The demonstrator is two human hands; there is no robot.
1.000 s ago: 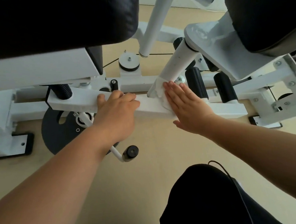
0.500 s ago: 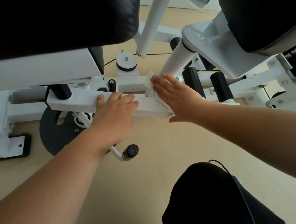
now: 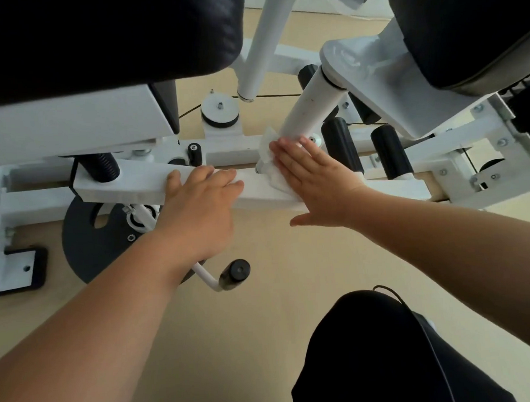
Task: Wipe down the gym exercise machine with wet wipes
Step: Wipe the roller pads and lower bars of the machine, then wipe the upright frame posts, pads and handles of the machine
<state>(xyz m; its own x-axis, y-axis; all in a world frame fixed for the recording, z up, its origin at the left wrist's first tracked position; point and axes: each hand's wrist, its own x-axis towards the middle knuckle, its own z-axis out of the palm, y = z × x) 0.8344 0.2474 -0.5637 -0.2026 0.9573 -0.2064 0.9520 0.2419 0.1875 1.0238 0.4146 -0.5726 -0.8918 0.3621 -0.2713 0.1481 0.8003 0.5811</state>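
- We saw the wet wipe (image 3: 267, 159), white and crumpled, lying on the exercise machine (image 3: 69, 125) at the joint where the slanted white tube (image 3: 308, 109) met the low frame rails.
- Part of the wipe sat on the white crossbar (image 3: 125, 189). Its upper edge stuck out beside the base of the tube.
- Our right hand (image 3: 313, 184) lay flat on the wipe and pressed it down. The fingers (image 3: 289, 156) were straight and held close together, tips at the foot of the tube, with the thumb stuck out to the side, off the bar.
- Our left hand (image 3: 196, 210) gripped the same crossbar just beside the right hand. Its fingers curled over the top edge, close together, and did not touch the wipe.
- Two black foam rollers (image 3: 342, 141) stood just behind the right hand.
- A small pulley (image 3: 220, 112) sat behind the rear rail, between the two hands.
- A black spring (image 3: 102, 168) stood at the left end of the crossbar.
- Under the left wrist we noted a dark round plate (image 3: 84, 241) and a white crank with a black knob (image 3: 235, 273).
- Large black pads (image 3: 95, 40) filled the top corners of the view.
- The tan floor (image 3: 263, 308) lay below, with our black-clad knee (image 3: 372, 349) at lower right.
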